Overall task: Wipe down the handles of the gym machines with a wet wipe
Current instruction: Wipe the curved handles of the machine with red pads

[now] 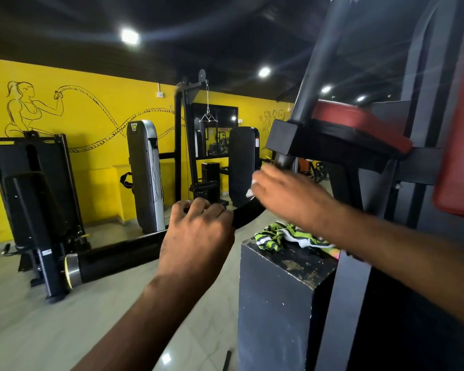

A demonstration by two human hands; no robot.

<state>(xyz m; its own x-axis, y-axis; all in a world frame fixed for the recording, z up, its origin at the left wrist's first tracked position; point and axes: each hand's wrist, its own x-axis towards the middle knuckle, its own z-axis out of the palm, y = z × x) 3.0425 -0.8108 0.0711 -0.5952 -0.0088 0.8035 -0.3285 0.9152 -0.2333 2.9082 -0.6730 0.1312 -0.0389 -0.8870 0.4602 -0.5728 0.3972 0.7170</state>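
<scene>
Only white scraps of the wet wipe (249, 193) show past the blurred right hand (289, 195), whose fingers hold it just above the curved black handle (248, 213); contact is unclear. To its left, the left hand (198, 228) curls its fingers round that handle. A green striped cloth (276, 235) lies on the black box (279, 290), near right.
</scene>
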